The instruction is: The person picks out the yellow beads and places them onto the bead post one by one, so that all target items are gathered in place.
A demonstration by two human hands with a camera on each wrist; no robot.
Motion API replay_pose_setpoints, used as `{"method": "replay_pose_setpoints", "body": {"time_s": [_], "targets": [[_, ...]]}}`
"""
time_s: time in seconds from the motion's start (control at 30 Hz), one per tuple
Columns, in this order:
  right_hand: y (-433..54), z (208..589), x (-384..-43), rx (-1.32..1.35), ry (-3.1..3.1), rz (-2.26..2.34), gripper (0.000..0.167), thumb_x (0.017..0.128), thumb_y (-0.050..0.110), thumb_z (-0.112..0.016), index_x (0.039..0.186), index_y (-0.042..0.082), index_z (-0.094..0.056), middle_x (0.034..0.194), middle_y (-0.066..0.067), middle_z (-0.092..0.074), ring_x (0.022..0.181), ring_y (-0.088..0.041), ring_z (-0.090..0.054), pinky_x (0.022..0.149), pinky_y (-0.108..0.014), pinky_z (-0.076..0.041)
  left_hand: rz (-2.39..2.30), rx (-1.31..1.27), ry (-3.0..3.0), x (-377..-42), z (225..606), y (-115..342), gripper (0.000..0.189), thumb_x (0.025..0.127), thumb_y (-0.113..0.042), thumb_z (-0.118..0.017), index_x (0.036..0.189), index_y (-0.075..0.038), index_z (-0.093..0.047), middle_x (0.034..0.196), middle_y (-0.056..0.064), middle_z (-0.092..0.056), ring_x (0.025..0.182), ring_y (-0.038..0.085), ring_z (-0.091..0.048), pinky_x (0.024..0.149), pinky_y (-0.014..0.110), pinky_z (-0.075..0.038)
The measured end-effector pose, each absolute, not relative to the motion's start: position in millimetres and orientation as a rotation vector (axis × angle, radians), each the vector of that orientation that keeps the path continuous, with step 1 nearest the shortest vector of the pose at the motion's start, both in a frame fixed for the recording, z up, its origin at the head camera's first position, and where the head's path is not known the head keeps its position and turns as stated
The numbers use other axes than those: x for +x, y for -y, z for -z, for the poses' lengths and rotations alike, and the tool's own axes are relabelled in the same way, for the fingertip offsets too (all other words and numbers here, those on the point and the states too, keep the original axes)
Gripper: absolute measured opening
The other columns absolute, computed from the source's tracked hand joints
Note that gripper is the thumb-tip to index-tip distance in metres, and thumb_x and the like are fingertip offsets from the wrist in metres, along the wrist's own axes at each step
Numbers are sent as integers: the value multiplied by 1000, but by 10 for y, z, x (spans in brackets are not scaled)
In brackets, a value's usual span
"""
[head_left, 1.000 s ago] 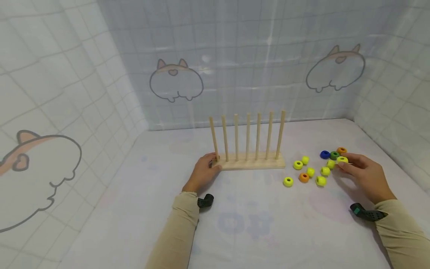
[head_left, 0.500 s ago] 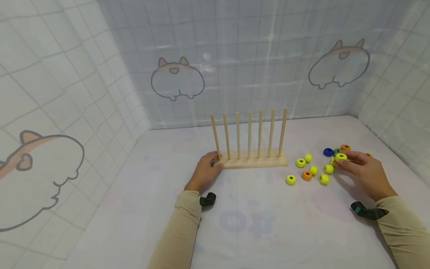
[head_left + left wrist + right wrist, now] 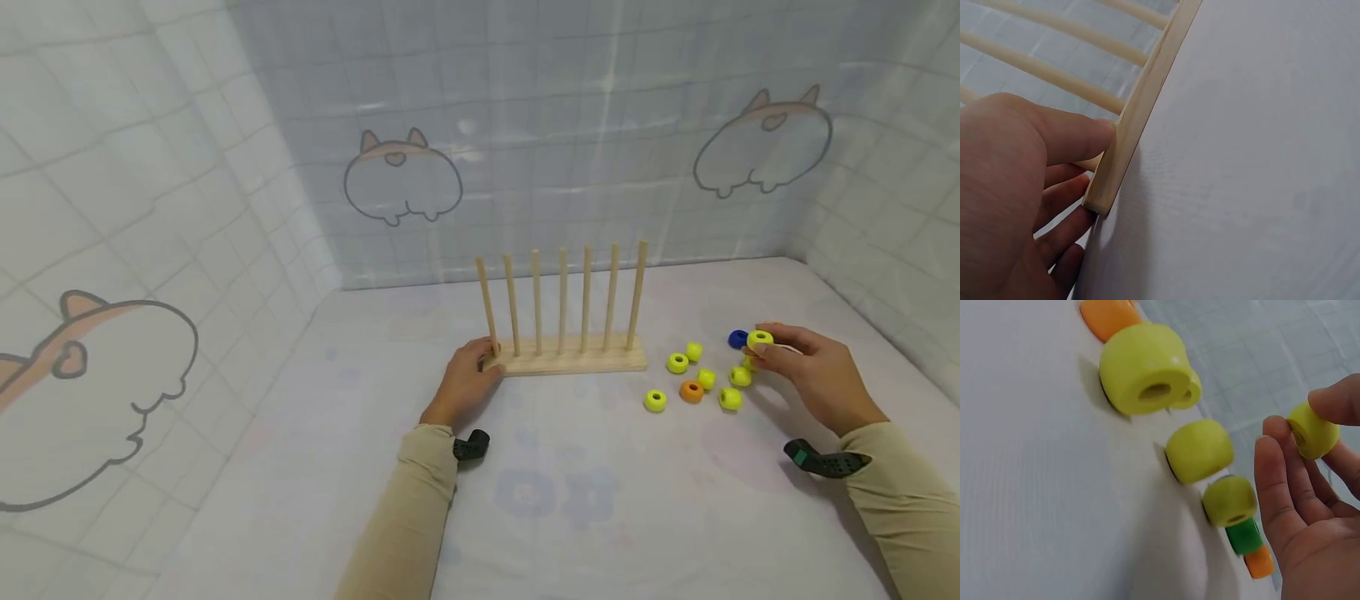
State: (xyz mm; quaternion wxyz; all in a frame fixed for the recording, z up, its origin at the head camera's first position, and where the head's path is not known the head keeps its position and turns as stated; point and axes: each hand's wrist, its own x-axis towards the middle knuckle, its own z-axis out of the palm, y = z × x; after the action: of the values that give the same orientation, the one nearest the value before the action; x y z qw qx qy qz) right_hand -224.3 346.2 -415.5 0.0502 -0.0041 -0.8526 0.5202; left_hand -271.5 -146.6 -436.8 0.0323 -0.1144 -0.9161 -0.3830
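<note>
A wooden rack [image 3: 570, 362] with a row of upright pegs stands mid-table. My left hand [image 3: 467, 382] grips the left end of its base, the thumb on the front edge and the fingers behind, as the left wrist view also shows. Off to the right, my right hand [image 3: 819, 375] pinches a yellow bead [image 3: 1314, 430] between thumb and fingers, raised above the table. Below and left of that hand lie several loose yellow beads [image 3: 677, 362], an orange bead [image 3: 692, 391] and a blue bead [image 3: 738, 338]. A green bead [image 3: 1245, 535] shows in the right wrist view.
A pale cloth [image 3: 555, 492] covers the table. Tiled-pattern sheeting [image 3: 555, 150] with cartoon animals rises behind and at both sides. In the right wrist view, another orange bead [image 3: 1259, 561] lies beyond the green one.
My right hand has lifted the yellow bead a little, and now hides the green bead and the far orange bead in the head view. My left hand keeps its grip on the rack.
</note>
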Motion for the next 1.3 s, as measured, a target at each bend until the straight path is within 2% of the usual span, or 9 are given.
{"method": "replay_pose_setpoints", "body": {"time_s": [0.07,0.17,0.5,0.7,0.93,1.3], "targets": [[-3445,4158,-2251,5,2571,-1613,63,100,40,-61,146,-1,-45,123,7,-53,92,5,-65,78,-11,-51,1172,-355,2822,-2711,4373,1446,47,96,-19,-66,140,-5,-57,150,12,-48,140,32,-40,115,45,-32],[-3407,4156,-2281,38,2521,-1680,61,101,34,-61,146,-3,-43,121,8,-53,94,2,-66,80,-13,-53,1186,-363,2807,-2708,4373,1443,46,96,-19,-66,139,-5,-58,149,13,-48,139,33,-41,114,46,-33],[-3277,4074,-2355,200,2284,-1948,44,101,18,-62,143,8,-51,114,7,-63,96,-4,-69,82,-16,-54,1182,-379,2792,-2729,4369,1464,44,95,-17,-67,137,-5,-60,148,13,-49,139,33,-41,114,46,-34],[-3187,4019,-2410,163,2321,-1913,42,101,23,-62,139,8,-53,115,8,-62,98,-2,-68,84,-14,-52,1185,-358,2806,-2707,4346,1457,46,96,-19,-66,139,-6,-59,150,12,-48,140,32,-40,115,45,-32],[-3112,3981,-2443,179,2246,-2049,43,99,22,-66,137,7,-54,117,3,-63,99,-7,-69,86,-16,-52,1191,-358,2801,-2704,4342,1462,46,95,-19,-66,138,-5,-59,150,13,-48,140,34,-40,114,47,-33],[-2972,3962,-2507,157,2207,-2082,40,98,22,-66,135,8,-55,115,1,-60,99,-6,-69,87,-21,-54,1195,-361,2800,-2714,4371,1466,46,96,-20,-66,139,-5,-58,151,12,-47,140,33,-39,115,46,-32]]}}
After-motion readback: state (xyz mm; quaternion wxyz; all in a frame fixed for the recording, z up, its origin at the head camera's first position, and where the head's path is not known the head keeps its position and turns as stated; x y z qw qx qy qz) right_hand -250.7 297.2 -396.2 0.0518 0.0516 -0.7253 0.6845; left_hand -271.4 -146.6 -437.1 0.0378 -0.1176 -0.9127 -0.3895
